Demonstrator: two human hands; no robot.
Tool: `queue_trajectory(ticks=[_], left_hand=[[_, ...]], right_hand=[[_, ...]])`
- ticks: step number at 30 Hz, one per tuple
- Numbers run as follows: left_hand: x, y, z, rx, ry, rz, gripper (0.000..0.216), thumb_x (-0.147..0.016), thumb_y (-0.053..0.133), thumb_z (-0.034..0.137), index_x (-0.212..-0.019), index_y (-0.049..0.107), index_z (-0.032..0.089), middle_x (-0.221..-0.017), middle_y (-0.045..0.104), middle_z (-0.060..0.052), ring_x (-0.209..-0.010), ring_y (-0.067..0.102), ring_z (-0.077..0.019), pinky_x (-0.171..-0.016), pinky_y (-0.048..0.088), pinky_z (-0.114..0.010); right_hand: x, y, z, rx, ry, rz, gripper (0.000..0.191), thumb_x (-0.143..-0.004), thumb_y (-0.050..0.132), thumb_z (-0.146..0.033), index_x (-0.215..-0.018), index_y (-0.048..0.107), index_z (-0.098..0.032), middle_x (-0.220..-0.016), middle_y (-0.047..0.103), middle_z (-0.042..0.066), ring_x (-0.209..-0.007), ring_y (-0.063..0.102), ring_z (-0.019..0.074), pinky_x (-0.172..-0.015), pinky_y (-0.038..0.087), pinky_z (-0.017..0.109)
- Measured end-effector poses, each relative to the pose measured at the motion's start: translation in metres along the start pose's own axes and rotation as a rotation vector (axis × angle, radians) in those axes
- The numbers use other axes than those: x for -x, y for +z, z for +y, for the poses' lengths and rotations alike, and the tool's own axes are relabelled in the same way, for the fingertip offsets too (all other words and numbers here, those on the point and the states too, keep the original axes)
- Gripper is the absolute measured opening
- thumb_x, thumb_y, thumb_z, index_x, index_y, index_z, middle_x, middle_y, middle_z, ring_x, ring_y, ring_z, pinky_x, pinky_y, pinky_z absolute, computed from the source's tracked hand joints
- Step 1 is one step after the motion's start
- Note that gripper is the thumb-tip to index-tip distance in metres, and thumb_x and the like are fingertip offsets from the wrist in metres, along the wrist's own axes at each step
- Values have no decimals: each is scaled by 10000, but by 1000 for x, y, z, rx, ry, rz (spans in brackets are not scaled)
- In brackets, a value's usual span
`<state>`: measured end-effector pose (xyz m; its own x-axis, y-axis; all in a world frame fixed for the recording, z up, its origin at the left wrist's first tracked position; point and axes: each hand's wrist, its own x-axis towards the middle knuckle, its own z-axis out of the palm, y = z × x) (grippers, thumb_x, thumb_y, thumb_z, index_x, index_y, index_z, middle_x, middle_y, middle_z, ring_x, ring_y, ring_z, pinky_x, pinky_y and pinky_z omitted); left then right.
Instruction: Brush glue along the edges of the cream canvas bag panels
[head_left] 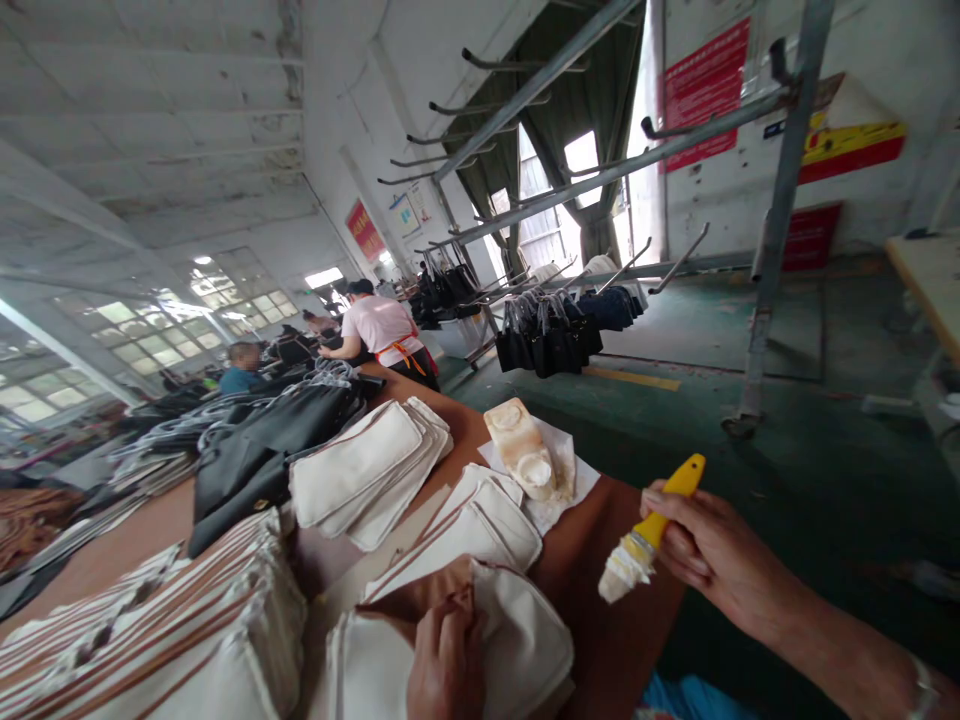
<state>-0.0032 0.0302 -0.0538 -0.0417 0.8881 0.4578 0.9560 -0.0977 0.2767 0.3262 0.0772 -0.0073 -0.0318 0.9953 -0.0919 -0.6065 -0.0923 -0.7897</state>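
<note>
My right hand (709, 550) is closed round a yellow-handled brush (651, 530) whose bristles are coated in white glue and point down-left over the brown table (600, 620). My left hand (444, 660) rests with its fingers curled, pinching a brown flap on a cream fabric bag piece (517, 640) at the near edge. More cream pieces with brown trim (487, 525) lie just beyond it. A stained plastic glue container (521, 448) lies on white paper behind them.
Stacks of cream pieces (360, 470), striped ones (172, 630) and black bags (270, 430) cover the table to the left. A person in a pink shirt (382, 330) works farther along. Metal racks (615, 165) with hanging black bags (547, 340) stand on the green floor at right.
</note>
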Motion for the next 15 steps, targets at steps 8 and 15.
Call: queue_trajectory(ticks=[8, 15], left_hand=[[-25, -19, 24, -154, 12, -148, 175, -930, 497, 290, -1004, 655, 277, -1184, 632, -64, -1093, 569, -235, -930, 454, -333], [-100, 14, 30, -171, -72, -451, 260, -919, 468, 389, -1011, 638, 215, -1028, 701, -91, -997, 630, -270, -811, 421, -353]], right_hand=[[3, -1, -4, 3, 0, -19, 318, -857, 703, -385, -645, 572, -188, -377, 304, -81, -325, 223, 67, -339, 191, 217], [0, -3, 0, -68, 14, 21, 272, -867, 707, -403, -758, 634, -165, -385, 308, -91, -324, 207, 43, -339, 181, 181]])
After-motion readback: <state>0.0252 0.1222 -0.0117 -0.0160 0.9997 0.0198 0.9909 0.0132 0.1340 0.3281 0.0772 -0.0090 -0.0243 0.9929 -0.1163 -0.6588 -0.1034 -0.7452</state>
